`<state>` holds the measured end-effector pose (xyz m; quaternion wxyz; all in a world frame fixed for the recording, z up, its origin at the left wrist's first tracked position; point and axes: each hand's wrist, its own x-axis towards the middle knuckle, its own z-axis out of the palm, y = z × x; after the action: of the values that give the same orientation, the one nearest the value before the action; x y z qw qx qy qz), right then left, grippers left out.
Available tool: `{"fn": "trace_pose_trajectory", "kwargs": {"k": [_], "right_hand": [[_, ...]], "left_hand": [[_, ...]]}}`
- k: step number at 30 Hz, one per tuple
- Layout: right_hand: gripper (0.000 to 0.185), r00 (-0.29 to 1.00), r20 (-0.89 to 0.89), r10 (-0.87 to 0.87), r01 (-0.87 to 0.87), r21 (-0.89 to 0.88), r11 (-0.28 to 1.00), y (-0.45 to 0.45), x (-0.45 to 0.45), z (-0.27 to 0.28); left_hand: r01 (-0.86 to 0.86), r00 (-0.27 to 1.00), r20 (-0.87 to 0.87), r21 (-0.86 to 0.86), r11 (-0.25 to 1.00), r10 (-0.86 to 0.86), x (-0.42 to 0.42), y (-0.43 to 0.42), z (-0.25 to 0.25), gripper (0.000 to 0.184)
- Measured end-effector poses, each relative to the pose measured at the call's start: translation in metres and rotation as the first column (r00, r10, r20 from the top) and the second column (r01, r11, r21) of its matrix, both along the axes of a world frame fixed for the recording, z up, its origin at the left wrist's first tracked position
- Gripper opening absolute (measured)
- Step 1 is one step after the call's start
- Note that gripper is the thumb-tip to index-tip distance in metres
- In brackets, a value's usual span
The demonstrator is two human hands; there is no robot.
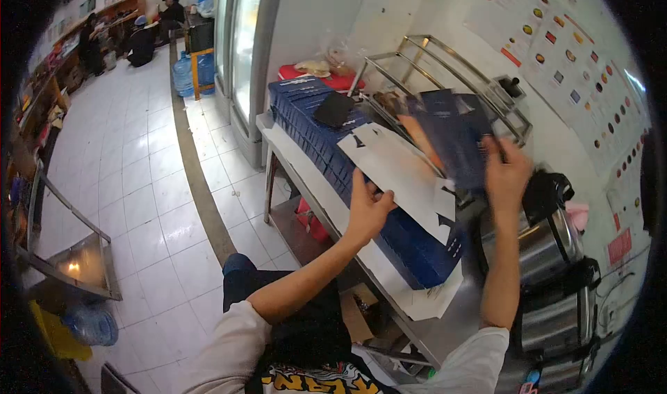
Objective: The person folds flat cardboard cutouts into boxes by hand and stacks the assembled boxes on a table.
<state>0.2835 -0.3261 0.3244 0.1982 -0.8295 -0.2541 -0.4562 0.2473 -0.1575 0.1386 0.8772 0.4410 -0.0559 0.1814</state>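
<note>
My left hand (368, 210) pinches the near edge of a flat white cardboard blank (399, 175) with dark notches at its ends. Beneath the blank runs a long row of dark blue folded cardboard (309, 133), packed tightly along the table. In my right hand (506, 168) is a dark blue cardboard piece (451, 133), raised above the far side of the row and slightly blurred. An orange-brown strip (420, 140) shows beside the blue piece; what it is I cannot make out. A small black flat piece (334, 109) lies on the row's far half.
The narrow table (295, 147) stands by the wall, with a metal rack (445, 64) and red tray (326, 78) behind. Stainless steel containers (556, 311) are at right. Left are a glass-door fridge (243, 54) and tiled floor (153, 206). Several people (142, 43) are far off.
</note>
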Motion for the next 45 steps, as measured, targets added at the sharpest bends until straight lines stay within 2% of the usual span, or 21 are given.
{"fn": "trace_pose_trajectory", "kwargs": {"k": [3, 5, 7, 9, 10, 14, 17, 19, 25, 29, 30, 31, 32, 33, 35, 36, 38, 40, 41, 43, 45], "right_hand": [[0.026, 0.965, 0.21, -0.155, 0.149, 0.043, 0.988, -0.03, 0.007, 0.036], [0.029, 0.959, 0.133, -0.251, 0.227, 0.171, 0.959, -0.032, -0.011, 0.055], [0.032, 0.954, 0.202, -0.22, 0.176, 0.216, 0.96, -0.045, -0.014, 0.062], [0.032, 0.964, 0.114, -0.239, 0.181, 0.374, 0.91, -0.053, -0.023, 0.067], [0.031, 0.954, 0.236, -0.183, 0.09, 0.359, 0.929, -0.057, -0.022, 0.067], [0.033, 0.983, 0.183, 0.036, -0.134, 0.559, 0.818, -0.058, -0.021, 0.063], [0.031, 0.989, 0.133, 0.068, -0.139, 0.66, 0.739, -0.048, -0.027, 0.06], [0.028, 0.958, 0.285, 0.034, -0.206, 0.599, 0.774, -0.052, -0.017, 0.059], [0.025, 0.967, 0.234, 0.106, -0.244, 0.712, 0.658, -0.063, -0.009, 0.055], [0.015, 0.961, 0.275, 0.036, -0.213, 0.649, 0.73, -0.051, -0.02, 0.044], [0.017, 0.968, 0.25, 0.028, -0.177, 0.6, 0.78, -0.046, -0.021, 0.04], [0.021, 0.974, 0.225, 0.021, -0.144, 0.545, 0.826, -0.041, -0.022, 0.036], [0.022, 0.997, 0.057, -0.049, 0.01, 0.55, 0.835, -0.037, -0.022, 0.029], [0.022, 0.998, 0.049, -0.041, 0.006, 0.555, 0.832, -0.027, -0.019, 0.017], [0.022, 0.969, 0.242, 0.057, -0.098, 0.161, 0.982, 0.003, -0.01, -0.009], [0.022, 0.968, 0.237, 0.082, -0.123, 0.165, 0.979, 0.021, -0.011, -0.017], [0.022, 0.976, -0.102, 0.195, -0.176, 0.169, 0.97, 0.059, -0.013, -0.033], [0.022, 0.949, -0.213, 0.231, -0.209, 0.121, 0.97, 0.078, 0.005, -0.056], [0.023, 0.93, -0.306, 0.201, -0.192, 0.061, 0.98, 0.088, 0.016, -0.069], [0.022, 0.937, -0.276, 0.215, -0.227, -0.012, 0.974, 0.104, 0.029, -0.094], [0.022, 0.927, -0.324, 0.186, -0.23, -0.1, 0.968, 0.118, 0.031, -0.099]], "left_hand": [[-0.024, 0.999, 0.032, -0.082, 0.996, 0.027, 0.013, -0.009, 0.001, 0.065], [-0.016, 0.999, 0.044, -0.087, 0.996, 0.02, 0.022, -0.011, -0.003, 0.07], [-0.01, 1.0, -0.017, 0.115, 0.993, 0.012, 0.028, -0.012, -0.007, 0.077], [-0.005, 1.0, 0.001, 0.023, 1.0, 0.005, 0.03, -0.014, -0.005, 0.08], [0.005, 1.0, 0.018, -0.065, 0.998, -0.004, 0.031, -0.015, -0.005, 0.083], [-0.017, 1.0, 0.016, -0.026, 1.0, 0.017, 0.038, -0.011, -0.005, 0.087], [-0.011, 0.997, 0.07, -0.102, 0.995, 0.019, 0.036, -0.011, -0.007, 0.088], [-0.015, 0.997, 0.072, -0.103, 0.995, 0.022, 0.032, -0.01, -0.006, 0.087], [-0.129, 0.989, 0.05, -0.166, 0.978, 0.139, 0.005, 0.029, 0.003, 0.082], [-0.32, 0.947, -0.071, -0.12, 0.94, 0.314, -0.062, 0.105, 0.014, 0.079], [-0.341, 0.937, -0.002, -0.241, 0.909, 0.351, -0.081, 0.126, 0.016, 0.079], [-0.407, 0.91, 0.002, -0.193, 0.893, 0.415, -0.101, 0.154, 0.012, 0.074], [-0.473, 0.878, 0.005, -0.145, 0.869, 0.479, -0.122, 0.181, 0.007, 0.07], [-0.561, 0.812, -0.014, -0.298, 0.772, 0.584, -0.14, 0.191, 0.02, 0.063], [-0.645, 0.733, 0.007, -0.313, 0.697, 0.68, -0.173, 0.21, 0.037, 0.056], [-0.678, 0.701, -0.005, -0.313, 0.665, 0.713, -0.186, 0.217, 0.037, 0.053], [-0.749, 0.623, -0.023, -0.304, 0.588, 0.782, -0.216, 0.237, 0.018, 0.051], [-0.713, 0.649, 0.085, -0.278, 0.643, 0.756, -0.245, 0.259, -0.023, 0.044], [-0.795, 0.567, -0.055, -0.296, 0.529, 0.822, -0.248, 0.253, -0.016, 0.039], [-0.765, 0.613, -0.008, -0.259, 0.59, 0.79, -0.273, 0.265, -0.048, 0.042], [-0.818, 0.548, -0.093, -0.27, 0.509, 0.832, -0.283, 0.262, -0.046, 0.043]]}}
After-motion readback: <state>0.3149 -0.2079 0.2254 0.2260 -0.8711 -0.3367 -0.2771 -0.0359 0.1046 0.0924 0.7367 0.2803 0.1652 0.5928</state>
